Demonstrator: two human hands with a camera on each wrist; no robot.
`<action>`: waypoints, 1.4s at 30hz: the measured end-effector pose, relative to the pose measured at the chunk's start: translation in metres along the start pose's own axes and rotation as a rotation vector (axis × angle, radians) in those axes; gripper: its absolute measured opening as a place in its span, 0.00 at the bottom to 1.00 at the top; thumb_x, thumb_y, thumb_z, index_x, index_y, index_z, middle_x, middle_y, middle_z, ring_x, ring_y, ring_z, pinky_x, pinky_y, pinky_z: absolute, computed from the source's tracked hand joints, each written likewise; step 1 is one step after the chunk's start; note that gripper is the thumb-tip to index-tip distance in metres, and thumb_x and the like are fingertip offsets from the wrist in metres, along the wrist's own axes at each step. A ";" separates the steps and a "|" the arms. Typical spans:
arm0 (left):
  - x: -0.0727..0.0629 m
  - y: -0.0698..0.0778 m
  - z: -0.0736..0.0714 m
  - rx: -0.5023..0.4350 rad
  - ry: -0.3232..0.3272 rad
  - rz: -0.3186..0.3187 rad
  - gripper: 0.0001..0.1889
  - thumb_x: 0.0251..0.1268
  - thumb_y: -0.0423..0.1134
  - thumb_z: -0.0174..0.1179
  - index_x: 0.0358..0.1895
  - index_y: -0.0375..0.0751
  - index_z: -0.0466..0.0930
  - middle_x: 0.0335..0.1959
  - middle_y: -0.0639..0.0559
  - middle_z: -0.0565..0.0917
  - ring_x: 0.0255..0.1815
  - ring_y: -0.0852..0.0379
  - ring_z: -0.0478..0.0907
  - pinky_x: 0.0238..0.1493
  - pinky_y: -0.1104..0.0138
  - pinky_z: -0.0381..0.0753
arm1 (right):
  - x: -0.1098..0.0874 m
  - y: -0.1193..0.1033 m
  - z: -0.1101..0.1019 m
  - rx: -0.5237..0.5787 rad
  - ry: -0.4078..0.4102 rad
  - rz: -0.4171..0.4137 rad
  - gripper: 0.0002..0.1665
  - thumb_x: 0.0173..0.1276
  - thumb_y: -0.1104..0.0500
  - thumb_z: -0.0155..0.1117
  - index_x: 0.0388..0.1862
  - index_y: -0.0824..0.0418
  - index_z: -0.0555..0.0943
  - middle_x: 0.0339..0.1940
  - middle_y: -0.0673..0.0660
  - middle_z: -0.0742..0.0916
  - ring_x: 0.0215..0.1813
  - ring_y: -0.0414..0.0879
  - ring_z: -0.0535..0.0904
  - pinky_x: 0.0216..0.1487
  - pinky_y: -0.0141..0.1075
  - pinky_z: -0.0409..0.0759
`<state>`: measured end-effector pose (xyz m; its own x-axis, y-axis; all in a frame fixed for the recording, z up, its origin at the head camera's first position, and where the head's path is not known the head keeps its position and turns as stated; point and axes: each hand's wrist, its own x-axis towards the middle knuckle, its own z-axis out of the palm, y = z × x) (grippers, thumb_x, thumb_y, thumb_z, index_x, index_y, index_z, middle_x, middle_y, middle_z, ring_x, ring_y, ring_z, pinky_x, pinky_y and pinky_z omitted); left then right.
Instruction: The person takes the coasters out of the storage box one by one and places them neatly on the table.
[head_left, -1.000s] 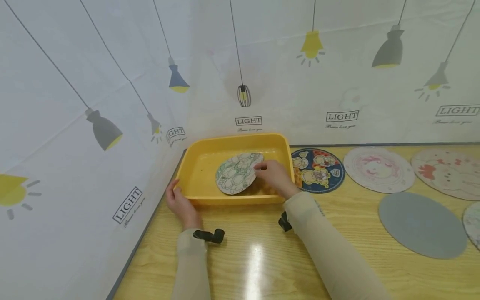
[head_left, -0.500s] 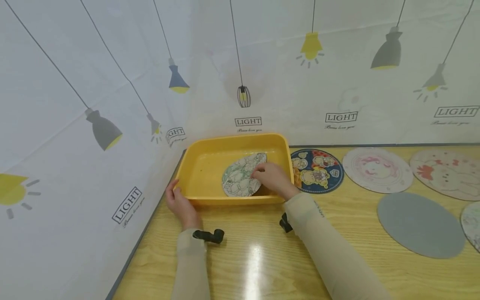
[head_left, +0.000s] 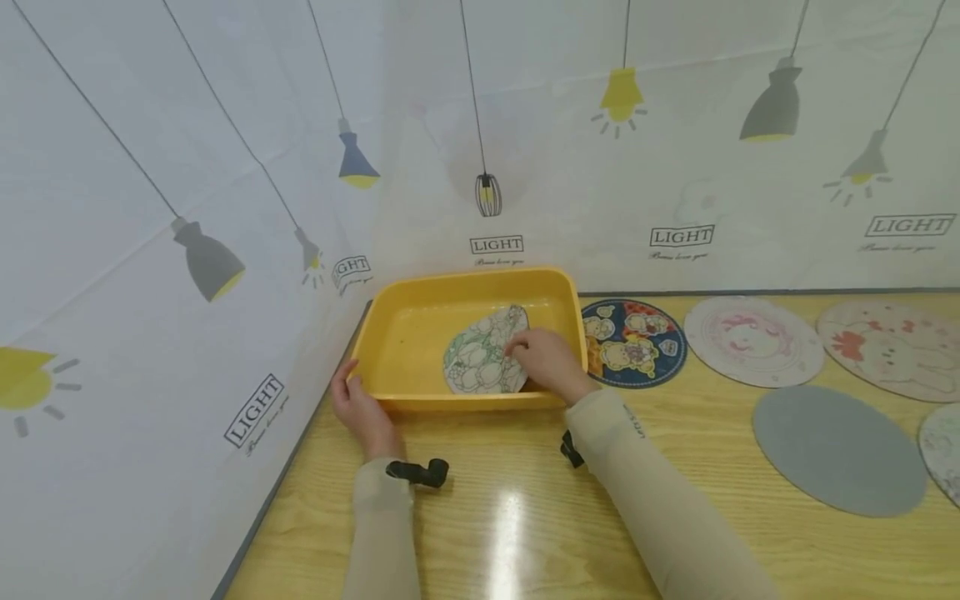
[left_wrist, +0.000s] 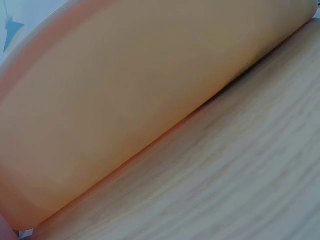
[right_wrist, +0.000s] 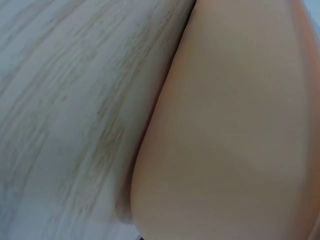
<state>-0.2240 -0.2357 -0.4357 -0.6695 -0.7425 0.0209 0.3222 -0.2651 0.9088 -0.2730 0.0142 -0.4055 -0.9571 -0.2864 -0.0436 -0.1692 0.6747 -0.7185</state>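
Observation:
A yellow plastic tray (head_left: 420, 402) with deep walls stands on the table against the back sheet. My left hand (head_left: 360, 412) holds its front left corner, fingers at the left rim. Inside lies a round mat (head_left: 480, 362) with a green and black line drawing, tilted, its right side raised off the tray floor. My right hand (head_left: 547, 358) reaches over the front right of the tray and pinches that mat by its right edge. The left wrist view shows mostly the tray's outer wall (left_wrist: 115, 100); the right wrist view shows that wall (right_wrist: 230, 125) too, with neither hand's grip visible.
Right of the tray lie several round mats: a dark blue one with bears (head_left: 637, 343), a white and pink one (head_left: 753, 342), a pink rabbit one (head_left: 892, 350) and a plain grey one (head_left: 840, 450). A printed white sheet (head_left: 300, 167) walls the back and left.
The patterned mat has shifted slightly right and toward the front wall of the tray with my right hand, and its tilt has changed. My left hand stays on the tray corner.

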 end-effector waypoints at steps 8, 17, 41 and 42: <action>0.001 0.000 0.000 0.009 -0.003 0.006 0.15 0.62 0.28 0.40 0.50 0.29 0.71 0.55 0.46 0.70 0.55 0.45 0.67 0.56 0.55 0.64 | 0.001 0.001 0.002 0.007 0.041 0.018 0.28 0.66 0.61 0.46 0.66 0.55 0.61 0.61 0.56 0.71 0.42 0.48 0.73 0.40 0.39 0.71; 0.012 -0.015 -0.006 0.018 0.027 0.002 0.14 0.62 0.29 0.41 0.47 0.35 0.74 0.53 0.51 0.71 0.54 0.47 0.68 0.54 0.56 0.66 | 0.000 0.002 0.002 0.127 0.093 0.030 0.39 0.63 0.64 0.47 0.71 0.49 0.47 0.51 0.58 0.78 0.27 0.46 0.75 0.22 0.37 0.72; 0.010 -0.016 -0.005 0.067 0.034 0.023 0.14 0.61 0.30 0.42 0.46 0.37 0.75 0.51 0.53 0.73 0.51 0.50 0.70 0.52 0.61 0.67 | -0.014 0.004 -0.008 0.552 0.217 -0.065 0.38 0.63 0.66 0.45 0.69 0.40 0.52 0.67 0.49 0.63 0.41 0.49 0.77 0.29 0.43 0.79; 0.010 -0.016 -0.004 0.057 0.032 0.020 0.14 0.61 0.30 0.42 0.46 0.37 0.75 0.51 0.53 0.73 0.51 0.50 0.70 0.52 0.61 0.67 | -0.015 0.004 -0.009 0.560 0.217 -0.065 0.38 0.63 0.66 0.45 0.69 0.39 0.52 0.67 0.49 0.63 0.42 0.49 0.77 0.30 0.44 0.79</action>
<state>-0.2332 -0.2411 -0.4517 -0.6415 -0.7666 0.0270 0.2959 -0.2148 0.9307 -0.2617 0.0272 -0.4010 -0.9851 -0.1298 0.1127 -0.1355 0.1829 -0.9738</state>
